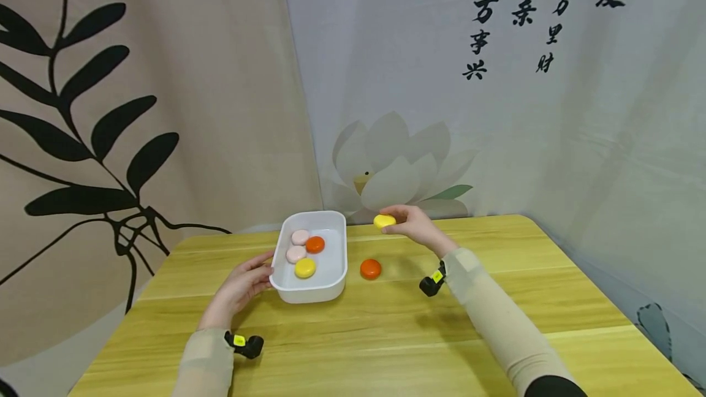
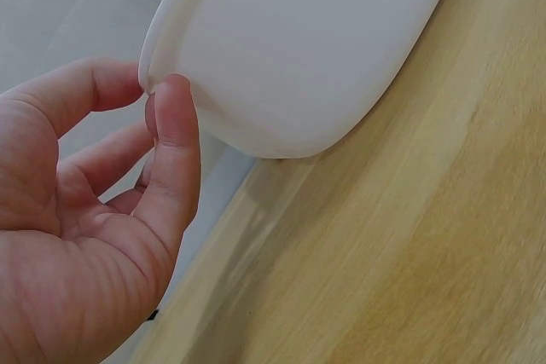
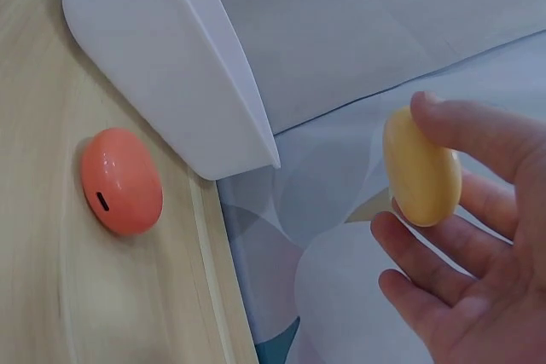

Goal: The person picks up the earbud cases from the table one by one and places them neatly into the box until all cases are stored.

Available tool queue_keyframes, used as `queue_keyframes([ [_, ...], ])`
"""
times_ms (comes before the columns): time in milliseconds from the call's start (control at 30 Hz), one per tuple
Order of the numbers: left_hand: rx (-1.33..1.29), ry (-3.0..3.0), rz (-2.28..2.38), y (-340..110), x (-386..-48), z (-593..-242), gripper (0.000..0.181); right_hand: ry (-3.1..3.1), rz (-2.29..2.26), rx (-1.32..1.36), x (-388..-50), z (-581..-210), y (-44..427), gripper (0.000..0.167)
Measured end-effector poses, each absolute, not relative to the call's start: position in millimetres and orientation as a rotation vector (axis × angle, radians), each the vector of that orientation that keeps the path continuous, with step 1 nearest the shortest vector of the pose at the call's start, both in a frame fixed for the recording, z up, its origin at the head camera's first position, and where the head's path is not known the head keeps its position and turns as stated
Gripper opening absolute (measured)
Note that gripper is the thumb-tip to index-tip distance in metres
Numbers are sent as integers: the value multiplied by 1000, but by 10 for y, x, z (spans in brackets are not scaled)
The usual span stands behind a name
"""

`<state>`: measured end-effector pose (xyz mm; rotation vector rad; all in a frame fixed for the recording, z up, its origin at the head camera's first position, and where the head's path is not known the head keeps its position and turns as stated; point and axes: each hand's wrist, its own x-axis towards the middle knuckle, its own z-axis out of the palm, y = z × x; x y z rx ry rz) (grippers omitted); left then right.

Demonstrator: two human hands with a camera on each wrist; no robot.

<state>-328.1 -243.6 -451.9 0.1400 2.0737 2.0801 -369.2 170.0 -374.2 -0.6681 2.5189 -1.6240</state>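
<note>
My right hand [image 1: 416,225] pinches a yellow pebble-shaped piece [image 1: 384,221] between thumb and fingers, raised above the far part of the table, right of a white plastic tray [image 1: 336,268]. At the tray's left side, my left hand [image 1: 242,287] holds the rim with thumb and fingertips, as the left wrist view shows. Inside the tray lie two pale pink pieces [image 1: 296,254], an orange piece [image 1: 315,244] and another yellow piece [image 1: 305,268]. A second orange piece [image 1: 371,269] rests on the table just right of the tray; the right wrist view shows a small dark slot in it.
The wooden table [image 1: 386,348] has its far edge close behind the tray. Behind it hangs a printed curtain [image 1: 386,78] with leaves, a lotus and writing. A small black wrist camera [image 1: 432,282] is strapped on the right wrist, and another [image 1: 248,346] on the left.
</note>
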Motion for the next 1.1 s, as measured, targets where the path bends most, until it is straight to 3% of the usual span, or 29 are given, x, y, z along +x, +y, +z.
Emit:
queue_keyframes([
  [267, 157, 2066, 2083, -2454, -3283, -4516, 58, 2511, -1625, -694, -3554, -3564, 1605, 49],
  [533, 138, 2079, 2083, -2471, -3279, -4518, 58, 2538, -1629, -703, -3865, -3790, 1567, 52],
  [1100, 130, 2091, 2081, -2444, -3290, -4539, 57, 2531, -1581, -733, -3961, -3567, 1376, 52],
])
